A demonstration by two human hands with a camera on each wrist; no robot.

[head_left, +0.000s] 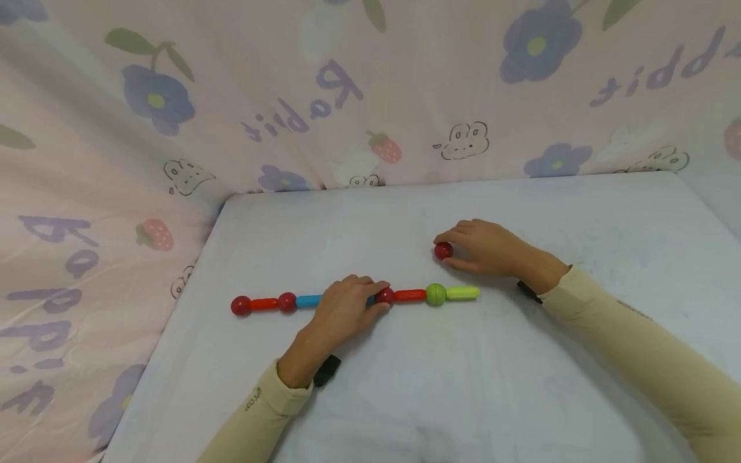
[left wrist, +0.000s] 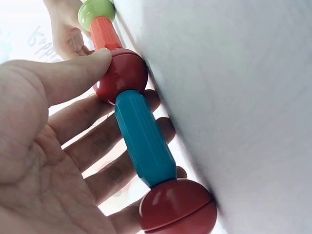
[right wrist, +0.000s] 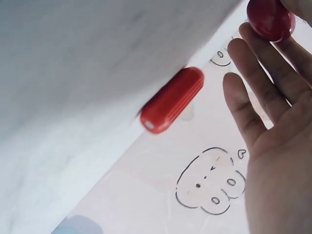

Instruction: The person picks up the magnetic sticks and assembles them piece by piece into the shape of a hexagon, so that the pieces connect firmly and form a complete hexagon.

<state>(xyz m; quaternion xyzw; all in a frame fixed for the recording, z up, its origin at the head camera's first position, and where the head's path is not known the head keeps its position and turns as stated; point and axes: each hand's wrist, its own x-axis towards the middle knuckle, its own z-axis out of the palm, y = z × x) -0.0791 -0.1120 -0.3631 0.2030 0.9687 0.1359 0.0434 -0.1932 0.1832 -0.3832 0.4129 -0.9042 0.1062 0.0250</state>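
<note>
Two pinches: the left hand (head_left: pixel 344 312) should steady the chain (head_left: pixel 410 296) by its joint ball (left wrist: pixel 122 77); the right hand (head_left: pixel 486 249) grips, apparently lightly, a loose red ball (head_left: pixel 442 251) near the green ball (head_left: pixel 435 294).

Ball-and-rod chain (head_left: pixel 410 296) on table (head_left: pixel 440 379); single ball (head_left: pixel 443 251) behind chain's right half.

Rabbit-print curtain (head_left: pixel 370 96) behind white table (head_left: pixel 440 373)
</note>
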